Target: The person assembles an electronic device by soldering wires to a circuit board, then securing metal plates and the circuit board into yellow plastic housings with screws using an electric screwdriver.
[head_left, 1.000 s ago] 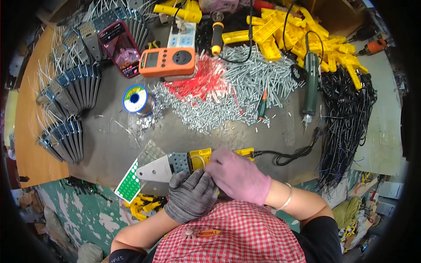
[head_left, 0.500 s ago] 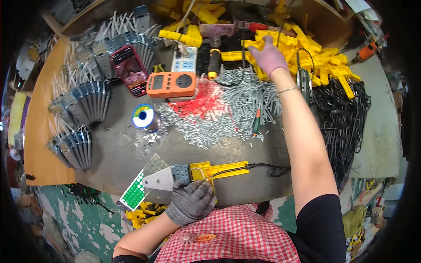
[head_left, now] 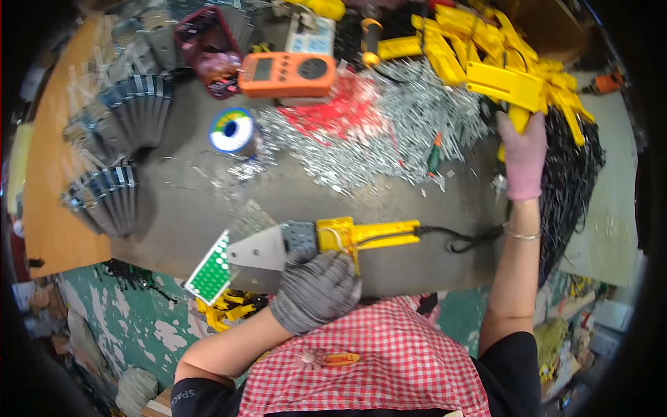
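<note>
Left hand (head_left: 316, 288), in a grey knit glove, rests curled over the near edge of the bench, its fingers closed loosely on the yellow handle of a yellow-handled heating tool (head_left: 326, 240) that lies flat in front of the person. I judge the hand presses the tool down to keep it from sliding, since its flat metal blade (head_left: 257, 251) juts left past the bench edge with a green dotted card (head_left: 208, 273) at its tip. A black cord (head_left: 458, 240) runs right from the handle.

Farther right, the right hand (head_left: 522, 156), in a pink glove, is stretched out to the far side with the arm nearly straight. Its fingers are wrapped around the grip of a yellow plastic housing (head_left: 504, 87), held just at the near edge of a heap of yellow housings (head_left: 479, 42); the reach looks long because that stock is piled along the far right of the bench. A mass of black cables (head_left: 577, 174) lies just right of the hand.

Between the hands spreads a drift of small silver metal pins (head_left: 389, 132), with a patch of red pieces (head_left: 340, 115) in it. An orange multimeter (head_left: 288, 73) sits at the far side, a spool of solder wire (head_left: 233, 131) to its near left, and fanned grey metal plates (head_left: 132, 104) are laid out on the left.
</note>
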{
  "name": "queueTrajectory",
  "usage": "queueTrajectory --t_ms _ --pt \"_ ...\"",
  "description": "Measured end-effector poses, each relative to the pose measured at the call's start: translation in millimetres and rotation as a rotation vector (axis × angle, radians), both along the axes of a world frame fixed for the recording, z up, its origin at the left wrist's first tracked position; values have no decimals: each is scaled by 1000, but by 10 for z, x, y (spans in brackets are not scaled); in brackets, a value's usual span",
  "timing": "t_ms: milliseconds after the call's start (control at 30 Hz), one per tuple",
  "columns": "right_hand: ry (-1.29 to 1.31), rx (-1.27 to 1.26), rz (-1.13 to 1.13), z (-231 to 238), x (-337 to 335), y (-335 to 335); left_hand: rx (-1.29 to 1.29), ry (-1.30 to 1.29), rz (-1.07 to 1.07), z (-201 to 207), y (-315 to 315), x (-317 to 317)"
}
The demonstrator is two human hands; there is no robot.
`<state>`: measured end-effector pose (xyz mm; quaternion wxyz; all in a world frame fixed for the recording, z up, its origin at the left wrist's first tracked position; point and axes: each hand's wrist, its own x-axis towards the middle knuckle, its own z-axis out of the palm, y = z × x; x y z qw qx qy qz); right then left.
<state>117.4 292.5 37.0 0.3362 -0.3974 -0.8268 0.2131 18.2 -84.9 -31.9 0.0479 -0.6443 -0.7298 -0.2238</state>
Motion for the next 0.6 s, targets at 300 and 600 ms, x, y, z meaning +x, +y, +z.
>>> queueTrajectory --t_ms 300,600 --pt "629 -771 507 -403 526 -1702 16 -90 3 93 51 -27" --pt "-303 -44 835 -179 -49 -1831 -23 138 -176 39 -228 -34"
